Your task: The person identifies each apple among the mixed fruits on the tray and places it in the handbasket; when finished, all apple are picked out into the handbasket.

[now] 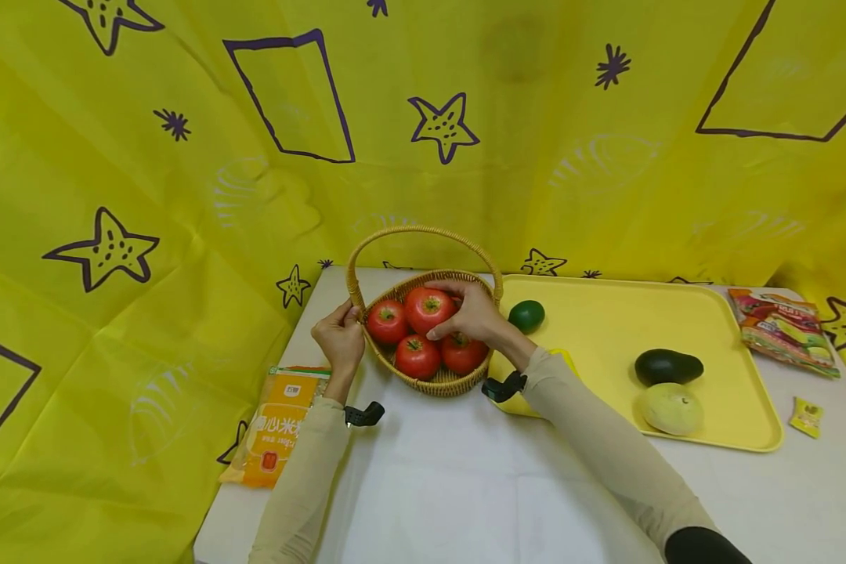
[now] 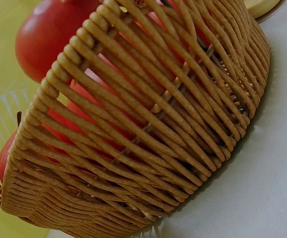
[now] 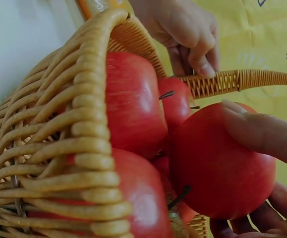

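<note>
A wicker basket (image 1: 446,387) with a tall arched handle (image 1: 423,229) holds several red apples (image 1: 417,358). My left hand (image 1: 341,341) grips the foot of the handle on the basket's left side, its thumb and curled fingers around it in the right wrist view. Reaching in from the right, my right hand (image 1: 481,315) holds one apple (image 3: 222,168) between thumb and fingers. That apple sits higher than the others, above the rim. In the left wrist view the woven wall (image 2: 133,134) fills most of the picture, with red apples showing through its gaps.
Right of the basket lies a yellow tray (image 1: 585,313) with a green fruit (image 1: 526,316), a dark avocado (image 1: 668,367) and a pale round fruit (image 1: 671,409). My right forearm partly covers a yellow object (image 1: 518,404). Snack packets (image 1: 275,427) flank both sides; a yellow curtain (image 1: 522,180) hangs behind.
</note>
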The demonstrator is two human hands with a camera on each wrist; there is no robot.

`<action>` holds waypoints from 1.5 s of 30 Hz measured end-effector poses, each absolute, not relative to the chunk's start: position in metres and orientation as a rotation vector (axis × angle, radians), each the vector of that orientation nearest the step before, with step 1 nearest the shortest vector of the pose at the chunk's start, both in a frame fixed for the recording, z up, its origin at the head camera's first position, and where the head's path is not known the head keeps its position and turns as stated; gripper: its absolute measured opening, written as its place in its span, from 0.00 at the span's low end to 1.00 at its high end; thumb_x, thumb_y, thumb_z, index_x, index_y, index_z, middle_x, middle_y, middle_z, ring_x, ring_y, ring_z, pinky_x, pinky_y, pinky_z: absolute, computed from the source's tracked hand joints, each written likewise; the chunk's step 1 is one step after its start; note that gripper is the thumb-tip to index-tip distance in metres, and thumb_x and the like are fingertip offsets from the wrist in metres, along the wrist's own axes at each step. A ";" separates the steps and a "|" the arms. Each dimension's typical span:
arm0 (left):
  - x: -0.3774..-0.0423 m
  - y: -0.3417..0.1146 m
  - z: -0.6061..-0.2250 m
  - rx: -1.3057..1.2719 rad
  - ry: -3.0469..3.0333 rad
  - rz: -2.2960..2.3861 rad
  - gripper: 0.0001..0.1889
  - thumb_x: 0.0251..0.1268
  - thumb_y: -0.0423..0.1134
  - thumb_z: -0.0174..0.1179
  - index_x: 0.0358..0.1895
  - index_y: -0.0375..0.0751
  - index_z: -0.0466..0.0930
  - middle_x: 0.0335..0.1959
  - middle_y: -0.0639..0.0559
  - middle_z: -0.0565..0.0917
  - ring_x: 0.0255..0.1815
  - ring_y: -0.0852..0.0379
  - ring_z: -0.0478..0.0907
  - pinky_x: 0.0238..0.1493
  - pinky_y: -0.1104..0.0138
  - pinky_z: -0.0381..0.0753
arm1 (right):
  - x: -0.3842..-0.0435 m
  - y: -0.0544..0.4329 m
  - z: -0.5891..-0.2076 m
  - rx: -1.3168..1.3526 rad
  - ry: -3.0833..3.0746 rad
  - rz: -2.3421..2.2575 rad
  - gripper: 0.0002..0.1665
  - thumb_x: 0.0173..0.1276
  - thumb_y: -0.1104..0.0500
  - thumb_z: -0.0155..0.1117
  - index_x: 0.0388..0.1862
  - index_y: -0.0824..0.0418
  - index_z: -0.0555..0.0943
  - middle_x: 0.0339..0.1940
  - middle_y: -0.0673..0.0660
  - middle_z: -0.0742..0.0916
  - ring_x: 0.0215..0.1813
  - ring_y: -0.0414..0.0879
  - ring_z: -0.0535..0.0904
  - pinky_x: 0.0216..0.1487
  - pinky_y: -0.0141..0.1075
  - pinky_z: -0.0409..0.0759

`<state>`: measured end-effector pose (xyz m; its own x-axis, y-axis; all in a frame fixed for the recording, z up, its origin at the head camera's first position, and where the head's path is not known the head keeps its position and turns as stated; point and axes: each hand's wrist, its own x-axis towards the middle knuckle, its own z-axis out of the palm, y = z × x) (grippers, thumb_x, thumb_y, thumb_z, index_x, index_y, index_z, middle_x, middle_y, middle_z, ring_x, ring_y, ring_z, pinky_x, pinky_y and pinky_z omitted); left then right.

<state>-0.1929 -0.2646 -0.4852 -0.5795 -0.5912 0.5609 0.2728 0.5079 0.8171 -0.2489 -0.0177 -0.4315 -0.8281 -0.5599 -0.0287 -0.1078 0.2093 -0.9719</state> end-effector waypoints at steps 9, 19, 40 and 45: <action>-0.193 -0.264 -0.486 0.262 -1.850 -1.188 0.08 0.64 0.20 0.67 0.42 0.28 0.93 0.35 0.33 0.91 0.39 0.37 0.92 0.42 0.55 0.90 | -0.254 -0.016 -0.441 -0.612 2.122 -1.615 0.52 0.50 0.68 0.86 0.76 0.58 0.76 0.71 0.62 0.82 0.70 0.59 0.77 0.74 0.56 0.74; -0.194 -0.265 -0.485 0.225 -1.859 -1.220 0.08 0.64 0.20 0.67 0.44 0.24 0.91 0.36 0.29 0.90 0.38 0.33 0.91 0.37 0.83 0.80 | -0.256 -0.013 -0.437 -0.700 2.232 -1.427 0.54 0.55 0.63 0.86 0.80 0.54 0.71 0.73 0.63 0.78 0.73 0.60 0.74 0.75 0.59 0.73; -0.152 -0.330 -0.441 0.067 -2.593 -0.763 0.28 0.80 0.44 0.61 0.73 0.29 0.74 0.72 0.29 0.77 0.59 0.29 0.85 0.51 0.38 0.85 | -0.210 0.061 -0.382 -1.205 2.264 -1.087 0.46 0.75 0.47 0.71 0.86 0.57 0.63 0.85 0.60 0.69 0.83 0.62 0.65 0.78 0.64 0.67; -0.142 -0.360 -0.415 0.065 -2.698 -0.694 0.37 0.84 0.47 0.55 0.82 0.26 0.56 0.86 0.25 0.47 0.82 0.21 0.53 0.73 0.28 0.62 | -0.212 0.105 -0.364 -1.232 2.343 -0.951 0.33 0.85 0.47 0.57 0.81 0.60 0.70 0.78 0.61 0.78 0.76 0.60 0.76 0.75 0.60 0.72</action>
